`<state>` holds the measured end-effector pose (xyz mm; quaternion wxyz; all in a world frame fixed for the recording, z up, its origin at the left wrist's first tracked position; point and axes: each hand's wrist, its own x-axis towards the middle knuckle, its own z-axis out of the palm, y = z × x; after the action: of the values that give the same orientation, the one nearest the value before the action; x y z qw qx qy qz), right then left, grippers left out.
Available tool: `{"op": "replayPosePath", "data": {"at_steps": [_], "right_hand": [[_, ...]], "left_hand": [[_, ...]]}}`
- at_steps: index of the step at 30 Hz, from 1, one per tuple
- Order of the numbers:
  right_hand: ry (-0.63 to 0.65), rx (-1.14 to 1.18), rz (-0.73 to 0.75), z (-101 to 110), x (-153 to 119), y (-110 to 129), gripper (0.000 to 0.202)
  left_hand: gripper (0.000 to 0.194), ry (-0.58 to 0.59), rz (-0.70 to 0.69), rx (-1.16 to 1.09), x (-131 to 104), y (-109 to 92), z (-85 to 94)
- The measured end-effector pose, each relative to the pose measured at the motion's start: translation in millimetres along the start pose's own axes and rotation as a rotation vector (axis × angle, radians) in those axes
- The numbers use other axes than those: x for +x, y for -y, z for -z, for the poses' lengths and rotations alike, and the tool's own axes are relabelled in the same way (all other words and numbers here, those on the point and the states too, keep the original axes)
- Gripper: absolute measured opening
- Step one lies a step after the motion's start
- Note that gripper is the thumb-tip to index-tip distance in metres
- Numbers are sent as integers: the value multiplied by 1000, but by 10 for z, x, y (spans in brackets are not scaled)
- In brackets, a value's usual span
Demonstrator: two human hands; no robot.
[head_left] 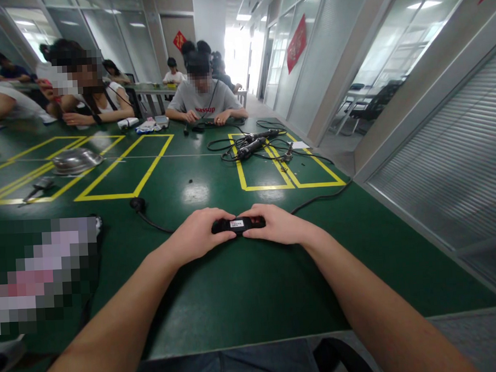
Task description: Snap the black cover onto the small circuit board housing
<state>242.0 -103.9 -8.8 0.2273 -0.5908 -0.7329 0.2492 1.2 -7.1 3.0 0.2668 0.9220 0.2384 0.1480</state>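
Note:
Between my two hands, on the green table, is a small black adapter-like box (236,225) with a white printed label facing up. My left hand (198,232) grips its left end, thumb in front and fingers behind. The right end is held the same way by my right hand (276,223); the thumbs almost meet. A black cord (153,224) runs from behind my left hand to a black plug (137,204). Another black cord (320,199) leads from behind my right hand to the table's right edge. Where the cords join the box is hidden.
Black electric screwdrivers (252,146) with coiled cables lie on yellow tape outlines ahead. A small metal part (286,154) is beside them. Left are a metal bowl (76,160), a dark tool (39,188) and a blurred-out item (46,271). A person (203,95) sits opposite.

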Motion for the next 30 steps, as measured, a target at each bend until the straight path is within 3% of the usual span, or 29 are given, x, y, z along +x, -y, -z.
{"op": "replayPosePath", "data": {"at_steps": [5, 9, 14, 16, 19, 24, 26, 30], "right_hand": [[-11, 33, -2, 1, 2, 14, 39], [-29, 79, -48, -6, 15, 15, 51], [-24, 113, -90, -40, 26, 14, 59], [-30, 137, -94, -44, 20, 13, 64], [-49, 191, -110, -28, 2, 6, 72], [-15, 148, -109, 13, -6, 15, 24], [-10, 125, -109, 21, -4, 34, 19], [-16, 90, -140, 25, -13, 84, 17]], "left_hand": [[33, -6, 52, -141, 2, 18, -2], [41, -26, 107, -241, 13, 53, -16], [35, -43, 120, -378, 36, 118, -7], [31, -113, 121, -309, 42, 148, -3], [25, -199, 157, -34, 41, 181, -4], [16, -187, 70, 168, 2, 157, 37], [13, -165, 20, 163, -29, 112, 75], [11, 42, 28, 100, -85, 11, 122]]}}
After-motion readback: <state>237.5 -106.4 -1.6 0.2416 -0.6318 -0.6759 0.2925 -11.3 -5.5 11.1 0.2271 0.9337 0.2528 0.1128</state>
